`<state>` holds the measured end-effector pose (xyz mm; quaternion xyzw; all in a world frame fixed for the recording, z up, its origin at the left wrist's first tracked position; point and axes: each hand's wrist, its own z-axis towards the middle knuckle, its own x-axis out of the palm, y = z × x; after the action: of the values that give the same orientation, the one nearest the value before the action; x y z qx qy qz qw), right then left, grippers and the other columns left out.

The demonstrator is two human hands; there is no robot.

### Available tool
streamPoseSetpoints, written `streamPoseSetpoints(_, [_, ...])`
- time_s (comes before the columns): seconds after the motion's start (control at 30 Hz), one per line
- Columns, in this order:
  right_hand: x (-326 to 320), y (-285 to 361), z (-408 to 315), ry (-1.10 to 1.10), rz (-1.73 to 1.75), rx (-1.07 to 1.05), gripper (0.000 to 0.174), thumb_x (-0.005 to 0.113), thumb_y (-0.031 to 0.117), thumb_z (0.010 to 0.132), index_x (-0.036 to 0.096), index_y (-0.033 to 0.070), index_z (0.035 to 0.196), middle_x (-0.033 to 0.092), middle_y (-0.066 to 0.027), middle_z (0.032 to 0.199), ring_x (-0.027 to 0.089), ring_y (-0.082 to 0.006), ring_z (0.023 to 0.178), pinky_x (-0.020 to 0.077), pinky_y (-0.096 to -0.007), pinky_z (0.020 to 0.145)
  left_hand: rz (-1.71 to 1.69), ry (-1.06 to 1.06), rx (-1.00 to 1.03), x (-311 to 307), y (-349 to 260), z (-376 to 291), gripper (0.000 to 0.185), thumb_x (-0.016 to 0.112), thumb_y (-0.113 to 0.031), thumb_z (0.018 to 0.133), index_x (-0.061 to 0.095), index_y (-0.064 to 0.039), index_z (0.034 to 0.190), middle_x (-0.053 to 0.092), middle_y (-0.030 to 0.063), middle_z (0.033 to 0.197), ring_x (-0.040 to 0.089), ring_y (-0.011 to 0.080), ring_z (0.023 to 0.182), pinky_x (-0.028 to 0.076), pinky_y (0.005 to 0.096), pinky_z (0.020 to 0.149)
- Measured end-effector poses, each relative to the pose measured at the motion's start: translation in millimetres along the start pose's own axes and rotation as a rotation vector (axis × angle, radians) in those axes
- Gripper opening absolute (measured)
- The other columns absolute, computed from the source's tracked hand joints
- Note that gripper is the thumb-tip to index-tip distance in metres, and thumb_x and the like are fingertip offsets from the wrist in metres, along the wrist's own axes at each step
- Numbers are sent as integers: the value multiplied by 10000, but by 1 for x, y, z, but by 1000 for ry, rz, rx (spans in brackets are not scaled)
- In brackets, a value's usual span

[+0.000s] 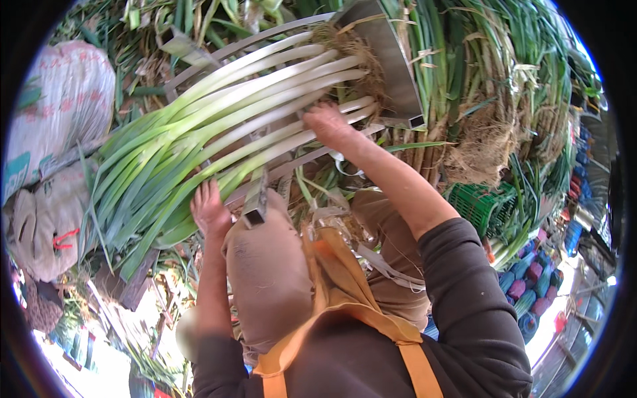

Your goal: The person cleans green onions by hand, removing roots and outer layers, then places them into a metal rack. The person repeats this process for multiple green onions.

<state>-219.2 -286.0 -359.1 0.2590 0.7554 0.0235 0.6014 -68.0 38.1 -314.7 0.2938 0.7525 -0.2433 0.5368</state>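
Observation:
Long green onions (278, 94), likely leeks or Welsh onions, lie side by side across a metal rack (256, 196) in front of me. Their white stems point to the upper right, and their roots (371, 69) gather against an upright metal plate (393, 64). Green leaves (144, 179) fan out over the left end. My right hand (328, 124) reaches between the stems near the root end; its fingertips are partly hidden, so its grip is unclear. My left hand (211, 206) touches the near edge of the leaves with its fingers extended.
More onions with roots (482, 134) are heaped at the right. Beyond them are a green plastic crate (482, 206) and bundled blue and pink items (532, 283). A printed white sack (64, 94) stands at left. My knees (268, 278) are below the rack.

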Motion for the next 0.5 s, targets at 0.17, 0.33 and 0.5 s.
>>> streamPoseSetpoints(0.17, [5,18,1,20,43,11,93,576,156,843,664,144,869,642,-90,970,570,-305,1053,411,-475,952,-4,-26,10,-2,4,0,500,542,-18,782,548,-67,1279,571,109,1311,521,298,1211,392,471,993])
streamPoseSetpoints(0.33, [7,3,0,75,412,5,141,598,11,779,644,90,887,628,-150,896,601,-381,920,494,-437,760,1,-71,83,-6,7,-4,473,538,15,751,586,-40,1219,599,131,1268,545,314,1174,408,466,970])
streamPoseSetpoints(0.5, [0,-10,-5,-64,124,-65,159,646,195,849,673,86,962,637,-132,936,571,-353,990,411,-459,895,-48,-175,89,-9,9,-7,459,554,10,737,620,-39,1188,641,134,1209,585,307,1128,428,444,954])
